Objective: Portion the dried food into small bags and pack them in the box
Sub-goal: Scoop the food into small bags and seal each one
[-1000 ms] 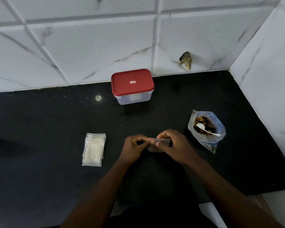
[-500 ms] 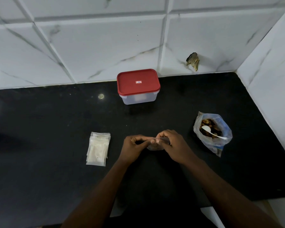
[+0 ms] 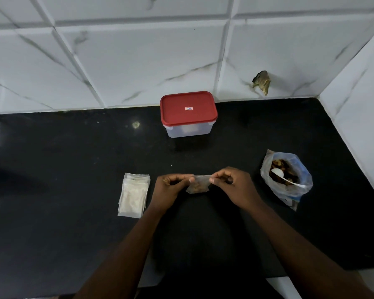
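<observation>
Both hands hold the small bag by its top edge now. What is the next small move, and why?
Probably press the top strip shut from end to end. The left hand and the right hand pinch the two top corners of the small bag, which already has dried food inside; the box has its red lid on, so packing comes afterwards.
</observation>
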The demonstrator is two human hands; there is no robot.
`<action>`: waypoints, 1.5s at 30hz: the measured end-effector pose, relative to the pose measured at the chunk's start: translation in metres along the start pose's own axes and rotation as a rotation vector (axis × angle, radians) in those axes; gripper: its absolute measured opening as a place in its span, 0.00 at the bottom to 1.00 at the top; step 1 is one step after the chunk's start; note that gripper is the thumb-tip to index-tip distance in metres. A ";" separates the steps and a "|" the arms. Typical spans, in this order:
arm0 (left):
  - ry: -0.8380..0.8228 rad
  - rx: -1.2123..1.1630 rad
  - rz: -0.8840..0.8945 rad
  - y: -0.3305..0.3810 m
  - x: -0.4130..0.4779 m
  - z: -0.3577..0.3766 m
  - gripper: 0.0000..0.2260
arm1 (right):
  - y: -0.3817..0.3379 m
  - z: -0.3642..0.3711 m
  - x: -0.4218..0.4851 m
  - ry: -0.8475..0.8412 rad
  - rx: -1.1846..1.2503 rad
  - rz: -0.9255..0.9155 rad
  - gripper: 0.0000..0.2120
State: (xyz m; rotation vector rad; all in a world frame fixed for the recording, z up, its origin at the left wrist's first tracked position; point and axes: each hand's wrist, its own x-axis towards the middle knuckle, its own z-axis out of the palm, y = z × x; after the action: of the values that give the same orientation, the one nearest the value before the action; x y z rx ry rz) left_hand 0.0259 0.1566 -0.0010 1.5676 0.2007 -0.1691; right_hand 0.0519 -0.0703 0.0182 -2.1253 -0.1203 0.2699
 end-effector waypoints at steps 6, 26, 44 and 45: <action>0.040 -0.025 -0.028 0.003 0.009 -0.006 0.06 | -0.004 0.006 0.016 0.012 0.046 0.018 0.01; 0.119 0.105 -0.149 0.009 0.065 -0.027 0.03 | -0.021 0.017 0.085 0.025 0.116 0.180 0.02; 0.166 0.269 -0.218 0.019 0.087 -0.030 0.05 | -0.012 0.023 0.101 0.037 0.094 0.289 0.08; 0.167 0.277 -0.208 0.021 0.085 -0.030 0.05 | -0.013 0.022 0.099 0.056 0.092 0.289 0.09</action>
State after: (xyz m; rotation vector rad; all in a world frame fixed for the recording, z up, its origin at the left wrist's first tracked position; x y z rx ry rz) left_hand 0.1124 0.1880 -0.0004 1.8365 0.4891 -0.2365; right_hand 0.1428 -0.0259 0.0032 -2.0538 0.2300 0.3774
